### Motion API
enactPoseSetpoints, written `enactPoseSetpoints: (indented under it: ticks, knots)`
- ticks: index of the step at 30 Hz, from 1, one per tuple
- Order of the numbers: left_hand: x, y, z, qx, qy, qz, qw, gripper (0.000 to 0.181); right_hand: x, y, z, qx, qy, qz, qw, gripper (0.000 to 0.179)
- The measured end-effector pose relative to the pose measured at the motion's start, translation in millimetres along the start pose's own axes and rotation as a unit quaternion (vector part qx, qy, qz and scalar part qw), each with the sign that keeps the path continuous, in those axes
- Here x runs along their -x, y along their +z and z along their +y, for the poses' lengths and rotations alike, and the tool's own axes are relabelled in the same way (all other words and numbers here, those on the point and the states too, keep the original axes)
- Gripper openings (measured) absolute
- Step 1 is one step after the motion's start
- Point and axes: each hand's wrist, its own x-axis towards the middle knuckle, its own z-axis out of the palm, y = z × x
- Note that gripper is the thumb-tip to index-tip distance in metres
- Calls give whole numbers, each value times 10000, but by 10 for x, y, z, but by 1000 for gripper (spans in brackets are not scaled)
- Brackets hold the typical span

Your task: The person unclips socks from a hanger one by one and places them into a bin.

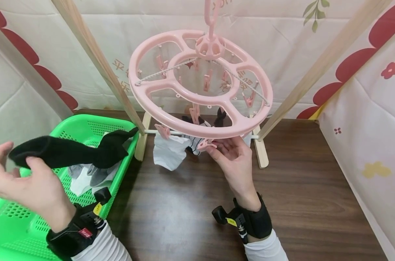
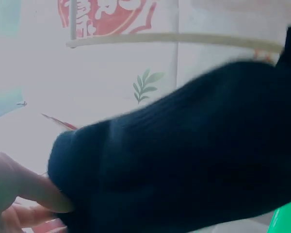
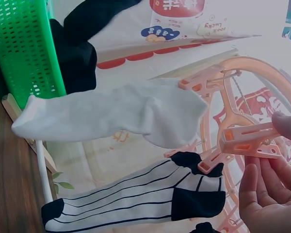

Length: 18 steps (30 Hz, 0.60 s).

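My left hand [image 1: 34, 192] pinches a black sock [image 1: 73, 152] at one end, thumb against fingers. The sock stretches rightward above a green basket [image 1: 11, 228]. With thumb and fingers, my right hand [image 1: 234, 166] grips a pink clothespin [image 3: 250, 141] under the front rim of a round pink drying hanger [image 1: 187, 127]. No sock sits in that clothespin. Beside it, a white sock [image 3: 102, 116] and a black-and-white striped sock [image 3: 121, 199] hang from other clothespins. In the left wrist view the black sock [image 2: 184, 150] covers much of the scene.
Grey and white socks [image 1: 99, 177] lie in the basket at left. Wooden posts [image 1: 101, 65] of a stand rise on both sides of the hanger, joined low by a white rod [image 1: 148, 131]. A printed cloth [image 1: 363, 119] encloses the brown tabletop [image 1: 315, 203].
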Motion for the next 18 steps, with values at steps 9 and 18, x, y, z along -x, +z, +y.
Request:
enactPoseSetpoints:
  ticks: [9, 18]
  knots:
    - [33, 20, 14, -581, 428, -544, 9959, 33, 5, -5, 2, -20, 48, -55, 10000, 40]
    - [205, 190, 124, -263, 730, -1388, 9873, 22, 11, -7, 7, -8, 102, -27, 9999, 40]
